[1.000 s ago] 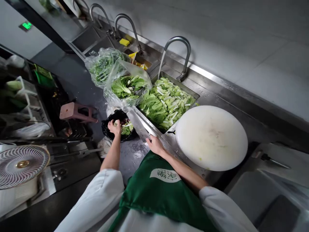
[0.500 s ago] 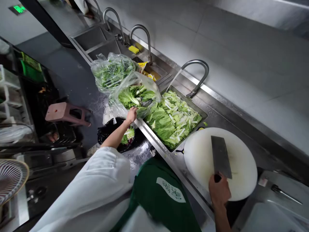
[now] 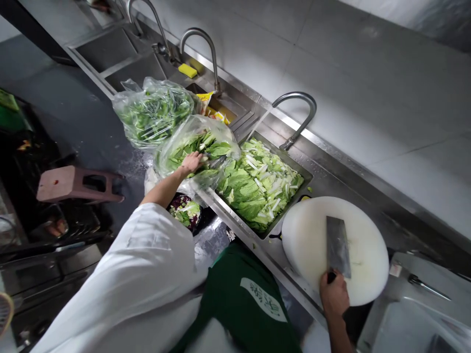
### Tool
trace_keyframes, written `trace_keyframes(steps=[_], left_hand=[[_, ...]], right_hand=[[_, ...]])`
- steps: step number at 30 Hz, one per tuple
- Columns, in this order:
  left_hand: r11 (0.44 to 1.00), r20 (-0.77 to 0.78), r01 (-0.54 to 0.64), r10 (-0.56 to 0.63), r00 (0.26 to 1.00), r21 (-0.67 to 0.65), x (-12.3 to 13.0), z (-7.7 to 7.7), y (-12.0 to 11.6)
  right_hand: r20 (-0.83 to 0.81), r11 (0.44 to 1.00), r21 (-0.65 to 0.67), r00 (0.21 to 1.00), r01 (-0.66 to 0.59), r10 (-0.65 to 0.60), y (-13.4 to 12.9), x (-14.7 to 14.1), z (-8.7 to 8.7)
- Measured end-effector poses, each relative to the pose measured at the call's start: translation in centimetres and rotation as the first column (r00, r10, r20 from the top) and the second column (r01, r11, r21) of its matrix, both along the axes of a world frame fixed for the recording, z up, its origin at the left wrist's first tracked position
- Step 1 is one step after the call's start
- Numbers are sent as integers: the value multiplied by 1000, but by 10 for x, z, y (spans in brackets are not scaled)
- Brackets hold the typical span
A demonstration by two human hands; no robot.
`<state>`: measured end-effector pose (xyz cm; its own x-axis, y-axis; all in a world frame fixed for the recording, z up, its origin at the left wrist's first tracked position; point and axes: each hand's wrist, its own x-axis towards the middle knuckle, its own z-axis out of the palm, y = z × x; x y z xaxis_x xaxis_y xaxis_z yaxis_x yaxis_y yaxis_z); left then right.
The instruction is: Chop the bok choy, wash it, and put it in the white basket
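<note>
My left hand (image 3: 193, 162) reaches into an open clear plastic bag (image 3: 184, 182) and rests on the leafy greens (image 3: 215, 148) inside. Its fingers look stretched out over the leaves, their tips partly hidden. My right hand (image 3: 334, 295) grips the handle of a cleaver (image 3: 337, 246), whose blade lies over the round white chopping board (image 3: 368, 238). Between my hands, a sink is filled with cut leafy greens (image 3: 257, 184). A thin stream of water runs from the faucet (image 3: 312, 110) at its back.
Left of the open bag sits another bag of greens (image 3: 154, 110). A yellow sponge (image 3: 187, 70) lies behind it near more sinks. Below my left arm is a bin with scraps (image 3: 187, 212). A pink stool (image 3: 73, 184) stands on the floor. A knife (image 3: 429, 287) lies right of the board.
My left hand has moved from the bag's near edge further in, onto the greens. My right hand still holds the cleaver over the board. The view has shifted slightly.
</note>
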<state>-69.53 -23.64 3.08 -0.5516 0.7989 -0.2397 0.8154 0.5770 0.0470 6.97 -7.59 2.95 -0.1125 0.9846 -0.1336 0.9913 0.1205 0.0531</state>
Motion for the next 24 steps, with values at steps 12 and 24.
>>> trace_keyframes(steps=[12, 24], left_hand=[[988, -41, 82, -88, 995, -132, 25, -38, -9], [996, 8, -79, 79, 997, 45, -24, 2, 16]], right_hand=[[63, 998, 54, 997, 42, -45, 1, 3, -17], [93, 993, -43, 990, 109, -104, 4, -7, -9]])
